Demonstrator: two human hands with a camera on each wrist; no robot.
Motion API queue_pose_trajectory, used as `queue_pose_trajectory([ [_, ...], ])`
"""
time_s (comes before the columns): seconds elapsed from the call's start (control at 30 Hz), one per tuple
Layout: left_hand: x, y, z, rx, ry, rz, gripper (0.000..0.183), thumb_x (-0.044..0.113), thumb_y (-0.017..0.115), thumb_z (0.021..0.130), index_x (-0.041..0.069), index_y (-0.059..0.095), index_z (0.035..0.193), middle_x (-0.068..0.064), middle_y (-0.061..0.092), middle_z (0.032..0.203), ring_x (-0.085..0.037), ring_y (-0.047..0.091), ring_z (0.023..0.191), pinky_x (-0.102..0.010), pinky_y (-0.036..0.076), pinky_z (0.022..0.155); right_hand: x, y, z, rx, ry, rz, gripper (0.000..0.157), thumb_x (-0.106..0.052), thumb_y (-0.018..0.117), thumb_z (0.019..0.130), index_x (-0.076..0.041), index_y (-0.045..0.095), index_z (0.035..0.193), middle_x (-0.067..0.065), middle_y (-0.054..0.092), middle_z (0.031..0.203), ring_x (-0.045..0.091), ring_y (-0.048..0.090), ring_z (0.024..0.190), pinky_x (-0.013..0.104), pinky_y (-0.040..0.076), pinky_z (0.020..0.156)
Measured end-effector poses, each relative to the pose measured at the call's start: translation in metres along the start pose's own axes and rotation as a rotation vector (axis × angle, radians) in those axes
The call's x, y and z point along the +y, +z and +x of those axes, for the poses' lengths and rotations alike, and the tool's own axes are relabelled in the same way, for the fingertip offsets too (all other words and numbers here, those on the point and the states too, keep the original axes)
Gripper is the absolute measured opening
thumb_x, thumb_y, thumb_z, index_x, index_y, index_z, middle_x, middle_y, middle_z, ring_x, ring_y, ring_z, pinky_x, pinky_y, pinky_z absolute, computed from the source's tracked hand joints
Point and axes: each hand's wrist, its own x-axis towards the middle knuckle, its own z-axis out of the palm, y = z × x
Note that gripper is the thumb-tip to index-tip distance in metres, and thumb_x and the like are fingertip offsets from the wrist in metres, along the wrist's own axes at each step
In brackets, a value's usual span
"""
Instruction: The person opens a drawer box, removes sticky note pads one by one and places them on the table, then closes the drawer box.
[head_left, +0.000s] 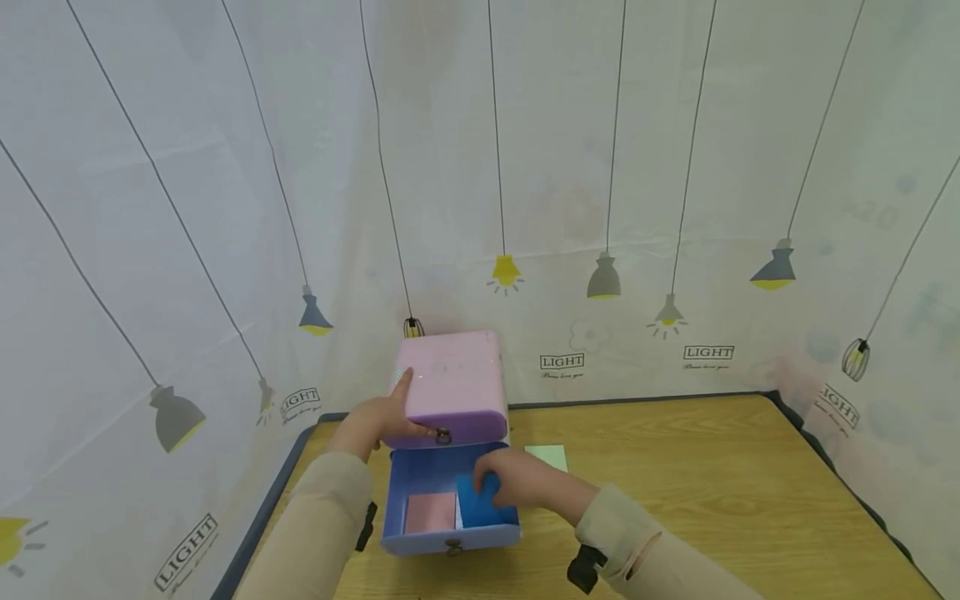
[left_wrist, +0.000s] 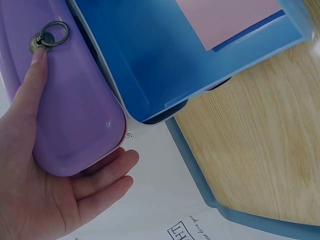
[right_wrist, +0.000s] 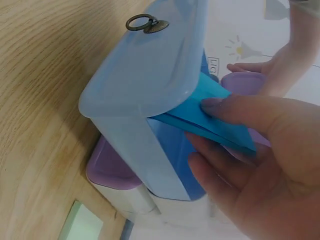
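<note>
My right hand (head_left: pixel 517 479) pinches a blue sticky note pad (right_wrist: pixel 200 112) between thumb and fingers. The pad leans over the inside of the pulled-out blue drawer (head_left: pixel 450 543), near its front right corner. A pink sticky note pad (head_left: pixel 430 512) lies flat in that drawer, left of the blue one. At the left side of the pink and purple drawer box (head_left: pixel 453 375), my left hand (left_wrist: pixel 40 165) rests with its thumb on the upper drawer's purple front, at the ring pull (left_wrist: pixel 55 35). Its other fingers extend round the side, partly hidden.
A light green sticky note pad (head_left: pixel 549 456) lies on the wooden table (head_left: pixel 675 492), right of the box. Behind the box stands a white cloth wall (head_left: pixel 555 167) printed with hanging lamps. A dark edge strip (left_wrist: pixel 195 165) runs along the table.
</note>
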Motion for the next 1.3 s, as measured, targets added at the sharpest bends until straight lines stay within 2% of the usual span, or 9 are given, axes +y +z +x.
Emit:
queue_pose_trajectory([
  [0.23, 0.001, -0.001, -0.002, 0.001, -0.006, 0.024, 0.117, 0.053, 0.073, 0.065, 0.029, -0.011, 0.143, -0.024, 0.043, 0.128, -0.027, 0.055, 0.074, -0.036, 0.046, 0.055, -0.007, -0.01, -0.027, 0.185, 0.044, 0.089, 0.027, -0.002, 0.066, 0.072, -0.022, 0.061, 0.09, -0.011, 0.057, 0.092, 0.008, 0.052, 0.084, 0.027, 0.045, 0.071],
  [0.43, 0.0, -0.001, -0.002, -0.006, -0.007, 0.021, 0.117, 0.053, 0.073, 0.066, 0.028, -0.011, 0.143, -0.025, 0.041, 0.13, -0.028, 0.055, 0.075, -0.038, 0.047, 0.058, 0.0, -0.015, -0.042, 0.315, 0.072, 0.123, 0.025, -0.003, 0.065, 0.074, -0.02, 0.062, 0.092, -0.003, 0.059, 0.103, 0.016, 0.053, 0.096, 0.035, 0.046, 0.076],
  [0.53, -0.001, -0.002, -0.002, -0.003, 0.0, 0.013, 0.118, 0.052, 0.074, 0.064, 0.029, -0.011, 0.143, -0.025, 0.043, 0.128, -0.028, 0.055, 0.073, -0.037, 0.047, 0.056, 0.006, -0.015, -0.05, 0.37, 0.086, 0.149, 0.025, -0.003, 0.063, 0.075, -0.02, 0.062, 0.093, -0.002, 0.057, 0.106, 0.016, 0.053, 0.095, 0.035, 0.046, 0.074],
  [0.7, 0.0, -0.001, -0.002, 0.0, 0.01, 0.008, 0.12, 0.053, 0.075, 0.063, 0.029, -0.011, 0.143, -0.025, 0.044, 0.126, -0.027, 0.055, 0.073, -0.038, 0.046, 0.055, 0.016, -0.016, -0.063, 0.444, 0.08, 0.156, 0.024, 0.0, 0.061, 0.074, -0.021, 0.062, 0.087, -0.008, 0.055, 0.091, 0.011, 0.049, 0.081, 0.029, 0.044, 0.067],
  [0.83, -0.002, 0.0, -0.001, -0.003, 0.005, -0.002, 0.121, 0.052, 0.075, 0.062, 0.03, -0.012, 0.143, -0.024, 0.043, 0.128, -0.027, 0.055, 0.076, -0.036, 0.045, 0.055, 0.024, -0.013, -0.075, 0.474, 0.097, 0.184, 0.026, 0.004, 0.061, 0.072, -0.019, 0.063, 0.084, -0.009, 0.052, 0.082, 0.012, 0.047, 0.074, 0.026, 0.044, 0.063],
  [0.97, -0.003, 0.0, -0.001, -0.004, -0.003, 0.0, 0.121, 0.053, 0.075, 0.062, 0.03, -0.011, 0.143, -0.024, 0.043, 0.128, -0.027, 0.055, 0.076, -0.036, 0.045, 0.054, 0.039, -0.01, -0.086, 0.487, 0.143, 0.19, 0.026, 0.005, 0.062, 0.072, -0.018, 0.065, 0.084, -0.009, 0.056, 0.085, 0.012, 0.05, 0.077, 0.026, 0.045, 0.063],
  [1.13, -0.004, 0.001, -0.001, -0.003, -0.007, 0.003, 0.121, 0.053, 0.075, 0.062, 0.03, -0.012, 0.143, -0.024, 0.043, 0.129, -0.027, 0.055, 0.076, -0.038, 0.046, 0.056, 0.06, -0.006, -0.096, 0.48, 0.262, 0.224, 0.024, 0.002, 0.063, 0.074, -0.019, 0.066, 0.085, -0.007, 0.059, 0.095, 0.013, 0.053, 0.086, 0.029, 0.045, 0.066],
  [1.3, -0.002, 0.0, 0.0, -0.001, 0.012, -0.002, 0.122, 0.055, 0.075, 0.061, 0.03, -0.013, 0.143, -0.025, 0.039, 0.131, -0.029, 0.054, 0.081, -0.041, 0.048, 0.061, 0.078, 0.001, -0.105, 0.469, 0.386, 0.261, 0.019, 0.0, 0.067, 0.075, -0.017, 0.066, 0.084, -0.003, 0.061, 0.094, 0.016, 0.055, 0.087, 0.032, 0.047, 0.068],
])
